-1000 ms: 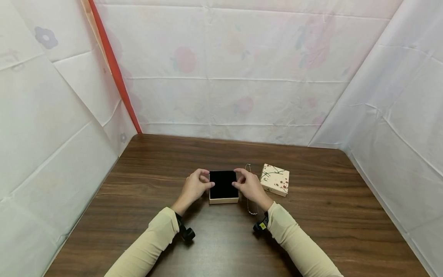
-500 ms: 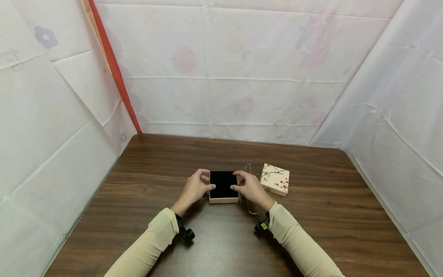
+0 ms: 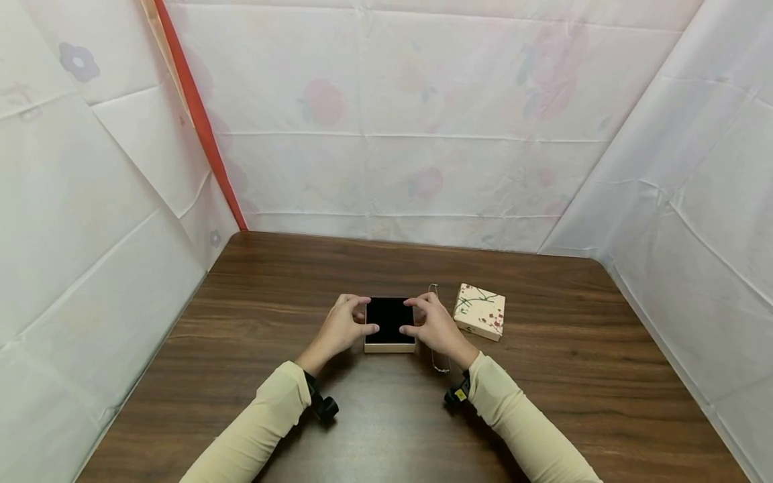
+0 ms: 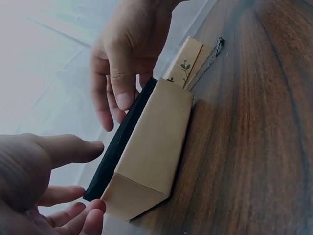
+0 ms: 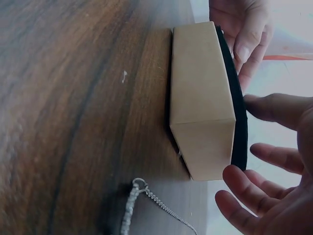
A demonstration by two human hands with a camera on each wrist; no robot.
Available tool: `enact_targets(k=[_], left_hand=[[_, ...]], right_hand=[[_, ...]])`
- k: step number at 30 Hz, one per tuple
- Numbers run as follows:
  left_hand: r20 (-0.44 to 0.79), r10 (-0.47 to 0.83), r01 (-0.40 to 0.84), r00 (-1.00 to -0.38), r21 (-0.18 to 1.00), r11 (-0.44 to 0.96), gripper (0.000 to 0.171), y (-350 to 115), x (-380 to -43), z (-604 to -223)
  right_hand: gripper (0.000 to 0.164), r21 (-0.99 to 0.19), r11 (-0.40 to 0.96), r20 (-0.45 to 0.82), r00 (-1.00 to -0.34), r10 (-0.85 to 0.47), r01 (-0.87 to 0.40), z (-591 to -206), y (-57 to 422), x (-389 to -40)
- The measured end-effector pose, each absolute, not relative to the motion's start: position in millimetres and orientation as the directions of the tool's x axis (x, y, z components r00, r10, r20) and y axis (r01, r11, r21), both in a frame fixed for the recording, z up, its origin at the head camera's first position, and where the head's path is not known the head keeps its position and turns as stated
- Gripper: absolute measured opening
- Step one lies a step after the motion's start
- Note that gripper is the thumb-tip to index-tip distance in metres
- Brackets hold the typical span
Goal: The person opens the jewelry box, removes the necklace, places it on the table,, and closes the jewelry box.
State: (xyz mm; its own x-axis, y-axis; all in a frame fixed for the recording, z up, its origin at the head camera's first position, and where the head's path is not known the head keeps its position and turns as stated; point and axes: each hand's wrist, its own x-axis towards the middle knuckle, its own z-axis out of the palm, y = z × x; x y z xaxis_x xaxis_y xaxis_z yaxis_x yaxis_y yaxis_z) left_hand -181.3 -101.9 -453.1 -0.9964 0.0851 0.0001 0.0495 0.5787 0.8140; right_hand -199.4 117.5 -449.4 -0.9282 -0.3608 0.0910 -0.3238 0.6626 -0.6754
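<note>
A square, cream-coloured box base stands on the table with a black padded insert in its top. Seen from the side in the left wrist view, the insert rises a little above the rim. My left hand is at the left side, thumb over the insert and fingers around the far corner. Opposite it, my right hand has its thumb at the insert and its fingers by the box's edge. Neither hand is curled round anything. A thin silver chain necklace lies partly hidden beneath the right hand.
The matching lid, printed with red blossoms and dark branches, lies on the brown wooden table right of the necklace. Pale patterned curtains hang behind the table and at both sides. A red strip runs down the back left corner.
Both thumbs have slid inward over the black insert, and the fingertips have shifted slightly inward too. Box, lid and necklace are where they were.
</note>
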Motion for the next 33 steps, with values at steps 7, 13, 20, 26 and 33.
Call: enact_targets(k=[7,13,20,26,33], left_hand=[[0.005,0.127,0.084,-0.992,0.775,0.627,0.068,-101.0,-179.4,-453.1],[0.070,0.193,0.184,-0.979,0.714,0.676,0.067,-101.0,-177.4,-451.6],[0.104,0.259,0.262,-0.960,0.650,0.713,0.060,-101.3,-176.3,-450.5],[0.093,0.265,0.261,-0.960,0.646,0.717,0.059,-101.3,-177.0,-453.2],[0.084,0.267,0.257,-0.960,0.645,0.720,0.059,-101.1,-177.7,-455.5]], right_hand=[[0.052,-0.671,0.645,0.100,-0.906,-0.410,-0.366,-447.4,117.3,-197.7],[0.045,-0.636,0.642,0.118,-0.877,-0.466,-0.427,-446.0,117.3,-195.7],[0.044,-0.593,0.663,0.120,-0.865,-0.488,-0.456,-445.5,116.4,-194.8],[0.045,-0.575,0.673,0.121,-0.861,-0.493,-0.466,-446.8,116.5,-193.9],[0.044,-0.573,0.683,0.108,-0.868,-0.484,-0.452,-450.0,116.2,-194.4]])
